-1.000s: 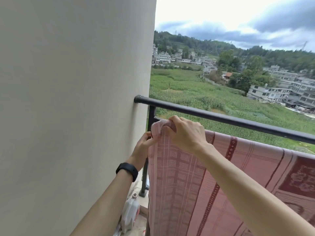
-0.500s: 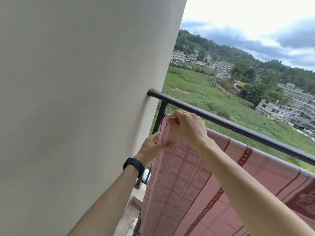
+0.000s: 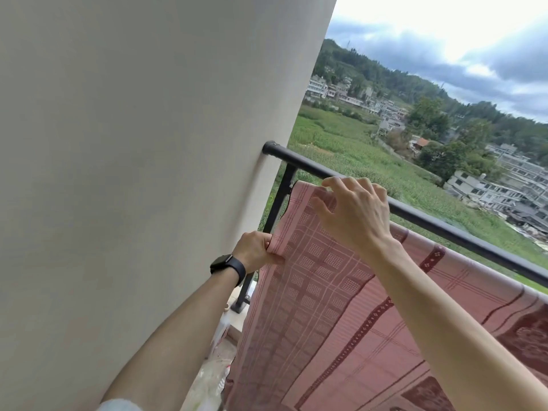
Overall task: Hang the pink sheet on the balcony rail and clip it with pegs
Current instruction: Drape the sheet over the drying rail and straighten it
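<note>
While the pink sheet (image 3: 341, 307) drapes the rail (image 3: 444, 223), the left hand (image 3: 256, 247) pinches its edge, the right hand (image 3: 353, 212) spreads loosely on top, and no pegs show.

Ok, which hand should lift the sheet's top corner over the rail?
Right hand: it is at the pink patterned sheet top edge beside the black metal rail; left hand pinches the side edge lower.

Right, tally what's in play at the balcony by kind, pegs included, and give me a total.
Hands: 2, left hand pinching the sheet's edge, right hand open at its top
Pink sheet: 1
Balcony rail: 1
Black wrist band: 1
Pegs in view: 0
Total: 5
</note>
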Demonstrator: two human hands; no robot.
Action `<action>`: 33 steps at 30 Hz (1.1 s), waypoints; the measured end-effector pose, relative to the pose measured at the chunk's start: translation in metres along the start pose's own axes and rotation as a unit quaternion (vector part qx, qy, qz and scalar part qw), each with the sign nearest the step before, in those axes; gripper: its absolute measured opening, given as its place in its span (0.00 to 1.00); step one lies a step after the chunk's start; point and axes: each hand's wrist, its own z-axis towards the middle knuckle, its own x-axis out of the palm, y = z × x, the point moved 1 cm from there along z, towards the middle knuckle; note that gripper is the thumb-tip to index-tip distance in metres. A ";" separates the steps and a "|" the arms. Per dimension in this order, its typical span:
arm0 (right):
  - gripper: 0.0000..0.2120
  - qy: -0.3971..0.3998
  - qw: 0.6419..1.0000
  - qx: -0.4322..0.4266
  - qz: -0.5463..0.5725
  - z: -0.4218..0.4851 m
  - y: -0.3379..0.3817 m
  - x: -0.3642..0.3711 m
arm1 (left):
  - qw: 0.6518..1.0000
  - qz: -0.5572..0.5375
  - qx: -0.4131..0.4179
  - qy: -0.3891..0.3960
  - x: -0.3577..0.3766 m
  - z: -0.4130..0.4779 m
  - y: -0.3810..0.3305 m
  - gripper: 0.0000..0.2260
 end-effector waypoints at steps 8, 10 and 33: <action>0.30 -0.004 0.992 0.105 -0.062 -0.086 -0.123 -0.004 | 0.967 -0.248 -0.021 0.047 0.048 0.008 -0.093 0.23; 0.29 -0.020 0.992 0.115 -0.048 -0.109 -0.157 -0.003 | 0.962 -0.274 0.009 0.006 0.065 0.016 -0.128 0.16; 0.26 -0.154 0.969 0.192 -0.010 -0.278 -0.316 -0.142 | 0.944 0.009 0.173 -0.282 0.146 -0.121 -0.300 0.29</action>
